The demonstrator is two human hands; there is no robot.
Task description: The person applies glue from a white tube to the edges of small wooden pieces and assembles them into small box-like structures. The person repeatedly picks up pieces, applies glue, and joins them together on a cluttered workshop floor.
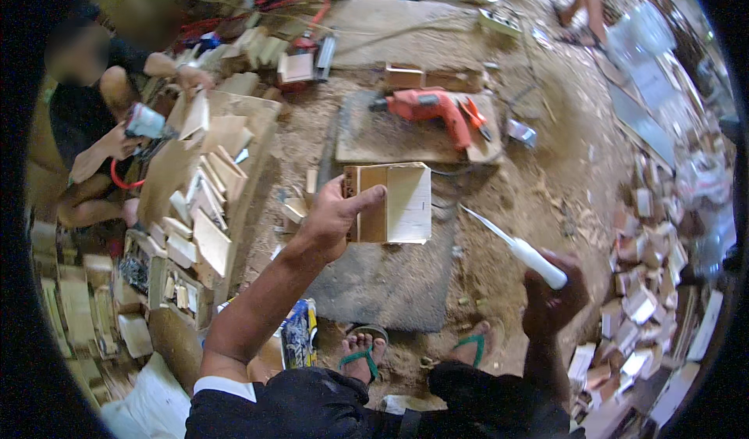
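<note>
- Small wooden box [390, 203]: held up in left hand [331, 221], above the grey slab [382, 283] on the floor, roughly centre of view. Pale flat panels, square corners, one side open w/ a darker edge showing.
- Left-hand fingers wrapped round the box's left side, thumb lying across the front panel; firm hold.
- Right hand [550, 299] closed round the white handle of a knife [515, 244], thin blade pointing up-left toward the box, tip near it but not touching.
- Progress, my guess: box looks assembled; trimming or cleaning w/ the blade seems not yet begun.
- Further out: red power drill [433, 111] on a board, rough sawdust over the floor, heaps of small wood offcuts [640, 299] at right, stacked flat panels [203, 205] at left.
- Another person [94, 127] sits far left handling similar pieces.
</note>
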